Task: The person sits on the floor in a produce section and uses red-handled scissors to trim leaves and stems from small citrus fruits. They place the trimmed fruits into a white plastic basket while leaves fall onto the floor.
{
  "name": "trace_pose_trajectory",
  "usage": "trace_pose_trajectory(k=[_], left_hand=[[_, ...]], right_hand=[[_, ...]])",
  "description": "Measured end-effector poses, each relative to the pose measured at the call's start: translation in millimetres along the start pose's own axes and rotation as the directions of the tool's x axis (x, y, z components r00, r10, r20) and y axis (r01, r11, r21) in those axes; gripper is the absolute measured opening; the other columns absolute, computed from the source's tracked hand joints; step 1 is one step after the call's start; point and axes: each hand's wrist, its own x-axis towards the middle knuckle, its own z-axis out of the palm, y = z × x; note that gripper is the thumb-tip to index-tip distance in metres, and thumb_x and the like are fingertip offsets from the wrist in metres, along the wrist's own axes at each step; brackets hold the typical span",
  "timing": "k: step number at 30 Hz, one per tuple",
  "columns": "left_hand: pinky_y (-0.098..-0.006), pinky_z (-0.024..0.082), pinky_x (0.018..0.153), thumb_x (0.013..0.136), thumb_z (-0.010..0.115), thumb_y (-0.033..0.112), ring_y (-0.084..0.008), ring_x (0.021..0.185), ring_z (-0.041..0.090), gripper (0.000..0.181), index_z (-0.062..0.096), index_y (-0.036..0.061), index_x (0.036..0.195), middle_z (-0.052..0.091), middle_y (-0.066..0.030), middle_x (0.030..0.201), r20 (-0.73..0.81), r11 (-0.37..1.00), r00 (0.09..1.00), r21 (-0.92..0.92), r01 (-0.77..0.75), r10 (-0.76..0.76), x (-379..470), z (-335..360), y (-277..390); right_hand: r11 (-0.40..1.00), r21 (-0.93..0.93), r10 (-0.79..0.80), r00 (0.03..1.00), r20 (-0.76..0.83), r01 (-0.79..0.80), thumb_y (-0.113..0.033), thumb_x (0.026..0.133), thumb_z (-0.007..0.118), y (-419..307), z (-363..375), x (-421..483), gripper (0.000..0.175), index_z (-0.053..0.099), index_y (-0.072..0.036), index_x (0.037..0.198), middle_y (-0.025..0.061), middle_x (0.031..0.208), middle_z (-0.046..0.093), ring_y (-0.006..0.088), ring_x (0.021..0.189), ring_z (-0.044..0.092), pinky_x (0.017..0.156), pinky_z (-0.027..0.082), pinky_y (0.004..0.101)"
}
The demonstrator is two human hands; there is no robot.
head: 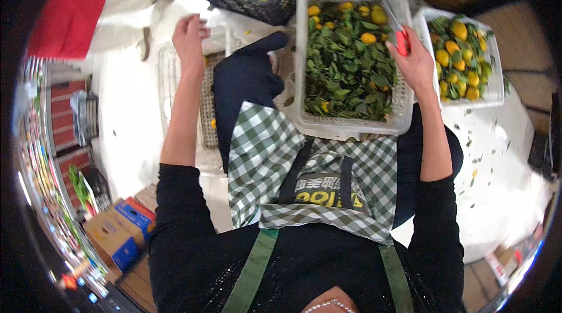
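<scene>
In my right hand are red-handled scissors, their narrow blades pointing away from me over the right side of a white plastic crate. Green leaves fill much of that crate, with small yellow-orange citrus fruits among them. My left hand is raised at the left, blurred, its fingers loosely bent and apart with nothing visible in them. Below and beside it is a light plastic crate, partly hidden by my forearm. An orange fruit shows near its right side.
Right of the leafy crate stands a white basket of citrus fruits. A dark crate with yellow foam-netted items is beyond. A person in red stands at far left. Cardboard boxes sit at lower left; fallen leaves dot the floor.
</scene>
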Motion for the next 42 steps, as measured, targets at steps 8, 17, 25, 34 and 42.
trace_pose_trajectory(k=[8,17,25,34,42], left_hand=[[-0.0450,0.046,0.086,0.077,0.061,0.027,-0.0341,0.102,0.055,0.041,0.057,0.0050,0.111,0.058,-0.0182,0.107,0.948,0.561,0.222,0.058,-0.825,0.228,-129.5,252.8,-14.2],[-0.0646,0.025,0.102,0.069,0.071,0.024,-0.0424,0.135,0.018,0.068,0.047,0.0254,0.133,0.017,-0.0179,0.148,0.968,0.348,-0.033,0.058,-0.936,-0.248,-226.2,297.3,-141.9],[-0.0572,0.033,0.099,0.082,0.057,0.007,-0.0383,0.124,0.037,0.049,0.053,0.0230,0.128,0.034,-0.0149,0.141,0.887,0.035,0.178,0.213,-0.976,-0.425,-114.5,214.8,-214.1],[-0.0529,0.027,0.104,0.076,0.063,0.021,-0.0424,0.122,0.035,0.041,0.062,0.0121,0.115,0.036,-0.0242,0.133,0.825,0.179,0.565,0.558,-0.810,-0.013,-99.1,248.4,-140.2],[-0.0464,0.045,0.080,0.076,0.061,0.017,-0.0371,0.092,0.053,0.028,0.056,0.0035,0.100,0.053,-0.0172,0.094,0.935,0.738,0.329,0.129,-0.662,0.132,-208.5,302.2,-200.1]], right_hand=[[0.997,0.067,-0.018,0.968,-0.252,0.036,-0.045,0.075,0.068,19.3,-26.1,0.4,0.056,0.051,-0.015,0.120,0.0154,0.081,0.065,0.0350,0.073,0.064,0.062,0.051,0.0435],[0.993,0.087,0.094,0.971,-0.220,-0.077,-0.039,0.075,0.069,21.0,-34.5,-13.3,0.051,0.052,-0.016,0.117,0.0105,0.092,0.064,0.0296,0.079,0.064,0.068,0.052,0.0382],[0.993,0.099,0.092,0.967,-0.240,-0.070,-0.041,0.075,0.069,19.8,-38.6,-16.1,0.052,0.051,-0.015,0.116,0.0114,0.086,0.064,0.0313,0.073,0.064,0.063,0.051,0.0403],[0.995,0.080,0.073,0.967,-0.246,-0.054,-0.038,0.074,0.067,21.1,-35.5,-15.1,0.046,0.054,-0.014,0.111,0.0148,0.082,0.061,0.0337,0.073,0.064,0.065,0.053,0.0427],[0.993,0.113,0.060,0.970,-0.237,-0.034,-0.041,0.073,0.071,13.5,-32.2,-13.7,0.056,0.052,-0.015,0.119,0.0147,0.088,0.064,0.0343,0.075,0.063,0.066,0.051,0.0413]])
